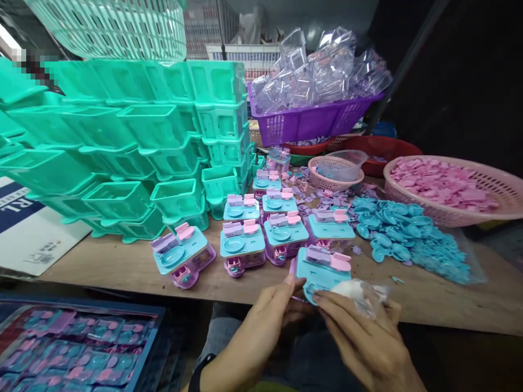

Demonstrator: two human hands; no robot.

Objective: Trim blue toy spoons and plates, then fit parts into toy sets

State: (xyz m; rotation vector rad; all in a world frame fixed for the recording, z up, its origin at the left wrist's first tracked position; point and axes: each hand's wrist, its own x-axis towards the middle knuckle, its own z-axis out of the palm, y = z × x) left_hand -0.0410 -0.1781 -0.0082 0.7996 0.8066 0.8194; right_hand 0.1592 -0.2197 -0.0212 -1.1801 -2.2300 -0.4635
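My left hand (261,321) grips the near left side of a small toy (322,267) with a blue top, a purple body and pink and lilac pieces on it. My right hand (363,337) holds a small clear plastic bag (362,294) with something white in it against the toy's near right corner. The toy sits at the front edge of the wooden table (114,267). Several finished toys of the same kind (245,245) stand in rows just beyond it.
Stacked green plastic housings (134,147) fill the left. A pile of blue parts (404,237) lies right, beside a pink basket of pink parts (449,190). A purple basket of clear covers (314,120) stands behind. A box of packed toys (77,348) is lower left.
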